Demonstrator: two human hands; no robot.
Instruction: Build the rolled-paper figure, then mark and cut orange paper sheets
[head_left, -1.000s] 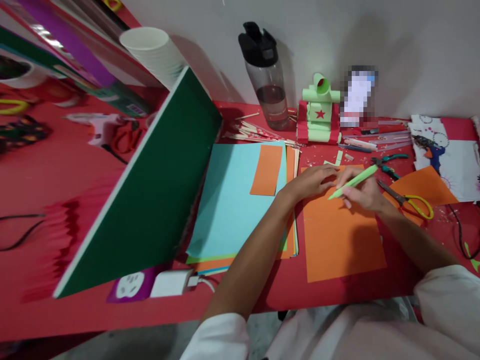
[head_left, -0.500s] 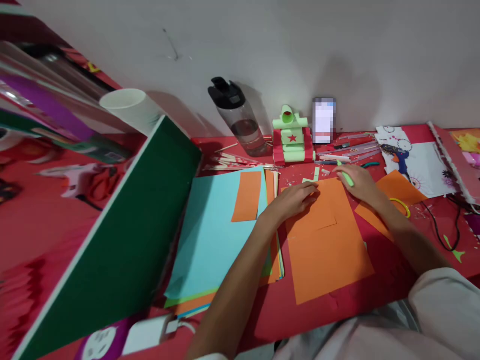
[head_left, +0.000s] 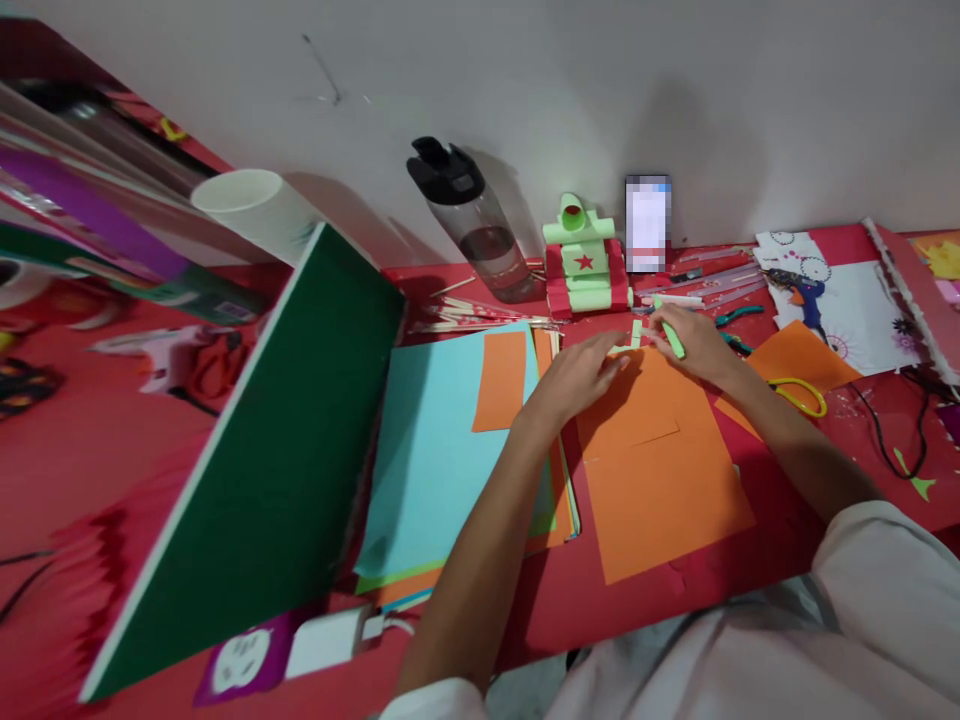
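Observation:
My right hand [head_left: 690, 340] is closed around a slim light-green tool [head_left: 671, 332], a pen or a craft knife; I cannot tell which. It is at the top edge of an orange paper sheet [head_left: 675, 500]. My left hand [head_left: 585, 375] lies over the sheet's upper left part, fingers stretched out and holding nothing. A slit or the edge of a smaller piece shows across the sheet. Small pale-green paper strips [head_left: 636, 334] lie between the hands. Beyond them stands a green and red paper model [head_left: 585, 264] with a red star.
Left of the sheet is a stack of coloured paper [head_left: 435, 470], then a leaning green board [head_left: 247, 470]. A water bottle [head_left: 487, 245] and a phone [head_left: 648, 225] stand at the wall. Yellow-handled scissors [head_left: 806, 398] and a blue glue gun [head_left: 810, 300] lie at the right.
My right hand has moved left with the light-green tool, closer to my left hand. My left hand has slid a little left. The view has shifted slightly.

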